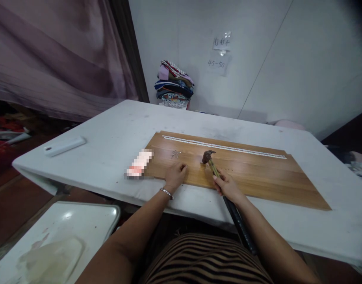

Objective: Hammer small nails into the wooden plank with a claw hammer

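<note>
The person's right hand [226, 185] is wrapped around the handle of a hammer [214, 169], whose head is over the middle of a wooden board [263, 173] on the white table [110, 138]. The left hand [175, 175] is curled at the board's near edge; whether it pinches anything cannot be told. Loose nails [175, 154] lie just beyond it, a blurred-out object [139, 163] crowds the board's left end, and pale measuring strips [222, 146] run along the far side. Folded cloths [175, 85] are stacked by the wall.
</note>
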{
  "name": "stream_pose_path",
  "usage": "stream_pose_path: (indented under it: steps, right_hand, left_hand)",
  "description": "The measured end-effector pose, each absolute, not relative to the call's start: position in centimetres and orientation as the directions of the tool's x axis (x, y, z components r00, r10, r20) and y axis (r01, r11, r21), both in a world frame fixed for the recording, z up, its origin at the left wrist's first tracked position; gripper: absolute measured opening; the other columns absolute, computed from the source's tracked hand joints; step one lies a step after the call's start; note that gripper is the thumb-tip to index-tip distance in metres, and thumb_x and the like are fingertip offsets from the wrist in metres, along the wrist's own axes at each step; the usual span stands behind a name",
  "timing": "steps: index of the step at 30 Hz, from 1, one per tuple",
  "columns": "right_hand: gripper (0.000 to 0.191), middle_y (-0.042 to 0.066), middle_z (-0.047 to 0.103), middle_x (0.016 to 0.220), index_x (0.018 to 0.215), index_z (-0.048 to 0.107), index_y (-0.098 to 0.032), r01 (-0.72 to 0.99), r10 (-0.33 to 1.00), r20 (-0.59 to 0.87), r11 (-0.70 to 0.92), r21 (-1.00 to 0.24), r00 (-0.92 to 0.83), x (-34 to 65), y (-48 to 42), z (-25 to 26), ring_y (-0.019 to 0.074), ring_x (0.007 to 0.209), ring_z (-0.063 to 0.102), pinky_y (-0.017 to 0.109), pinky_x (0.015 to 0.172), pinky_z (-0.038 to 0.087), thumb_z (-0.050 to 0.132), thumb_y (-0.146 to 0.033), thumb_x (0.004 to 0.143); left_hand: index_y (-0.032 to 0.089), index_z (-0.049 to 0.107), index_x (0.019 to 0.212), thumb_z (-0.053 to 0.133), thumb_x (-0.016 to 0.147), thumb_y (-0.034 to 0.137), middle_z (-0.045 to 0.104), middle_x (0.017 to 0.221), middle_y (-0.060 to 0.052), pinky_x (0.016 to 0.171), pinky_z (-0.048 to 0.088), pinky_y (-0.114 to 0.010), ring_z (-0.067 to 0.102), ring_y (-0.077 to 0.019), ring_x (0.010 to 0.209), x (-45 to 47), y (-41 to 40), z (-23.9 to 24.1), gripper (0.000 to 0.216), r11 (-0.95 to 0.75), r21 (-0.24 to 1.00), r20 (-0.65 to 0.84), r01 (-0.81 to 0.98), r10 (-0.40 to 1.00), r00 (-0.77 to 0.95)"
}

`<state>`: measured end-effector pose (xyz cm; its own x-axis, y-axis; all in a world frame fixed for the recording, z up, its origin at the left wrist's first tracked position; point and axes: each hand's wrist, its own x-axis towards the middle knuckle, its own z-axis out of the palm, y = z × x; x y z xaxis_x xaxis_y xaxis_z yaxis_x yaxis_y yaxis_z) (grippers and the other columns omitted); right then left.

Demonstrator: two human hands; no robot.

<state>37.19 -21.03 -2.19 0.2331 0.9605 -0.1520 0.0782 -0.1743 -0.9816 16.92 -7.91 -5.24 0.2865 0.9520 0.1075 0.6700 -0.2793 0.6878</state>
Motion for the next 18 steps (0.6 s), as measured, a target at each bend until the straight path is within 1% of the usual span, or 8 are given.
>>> stream_pose_path:
  steps: [2, 7, 12, 15, 18]
  right_hand:
    - [0.061, -0.009, 0.047, 0.052, 0.131, 0.058, -0.015, 0.080, 0.960, -0.160, -0.182, -0.980, 0.231, 37.14, -20.99, -2.20, 0.0104, 0.037, 0.038, 0.024, 0.036, 0.033, 0.066, -0.049, 0.081]
    - [0.068, -0.010, 0.046, 0.052, 0.138, 0.053, -0.013, 0.073, 0.955, -0.158, -0.181, -0.981, 0.249, 37.17, -20.99, -2.16, 0.0106, 0.037, 0.038, 0.023, 0.035, 0.033, 0.064, -0.048, 0.081]
    - [0.061, -0.009, 0.046, 0.053, 0.137, 0.058, -0.017, 0.084, 0.958, -0.133, -0.159, -0.984, 0.253, 37.42, -21.17, -1.91, 0.0097, 0.038, 0.038, 0.022, 0.036, 0.035, 0.064, -0.045, 0.083]
    - [0.061, -0.008, 0.046, 0.054, 0.137, 0.058, -0.017, 0.076, 0.951, -0.141, -0.168, -0.983, 0.273, 37.53, -21.33, -1.74, 0.0101, 0.039, 0.038, 0.023, 0.036, 0.035, 0.065, -0.045, 0.083]
    - [0.066, -0.008, 0.046, 0.054, 0.139, 0.055, -0.016, 0.066, 0.947, -0.152, -0.177, -0.982, 0.283, 37.62, -21.47, -1.65, 0.0106, 0.039, 0.039, 0.023, 0.036, 0.035, 0.065, -0.046, 0.081]
  left_hand:
    - [0.023, 0.075, 0.093, 0.058, 0.092, 0.026, 0.076, 0.096, -0.003, 0.077, 0.046, -0.028, 0.067, -0.0186, 0.089, 16.93, -7.90, -5.23, 0.017, -0.278, 0.684, 0.108, 0.674, 0.953, 0.284]
    - [0.023, 0.075, 0.094, 0.058, 0.092, 0.027, 0.077, 0.095, -0.003, 0.079, 0.047, -0.029, 0.068, -0.0190, 0.089, 16.95, -7.88, -5.34, 0.018, -0.259, 0.688, 0.093, 0.677, 0.958, 0.271]
    - [0.022, 0.075, 0.095, 0.058, 0.092, 0.025, 0.077, 0.096, -0.003, 0.078, 0.047, -0.029, 0.068, -0.0186, 0.088, 16.88, -7.73, -5.20, 0.018, -0.261, 0.701, 0.085, 0.664, 0.955, 0.285]
    - [0.022, 0.076, 0.094, 0.058, 0.091, 0.024, 0.077, 0.093, -0.002, 0.078, 0.048, -0.028, 0.069, -0.0181, 0.087, 17.00, -7.59, -5.07, 0.018, -0.254, 0.728, 0.072, 0.636, 0.952, 0.298]
    - [0.021, 0.075, 0.093, 0.058, 0.090, 0.024, 0.077, 0.093, -0.002, 0.079, 0.050, -0.027, 0.069, -0.0175, 0.087, 17.64, -7.52, -5.07, 0.018, -0.248, 0.776, 0.060, 0.580, 0.945, 0.323]
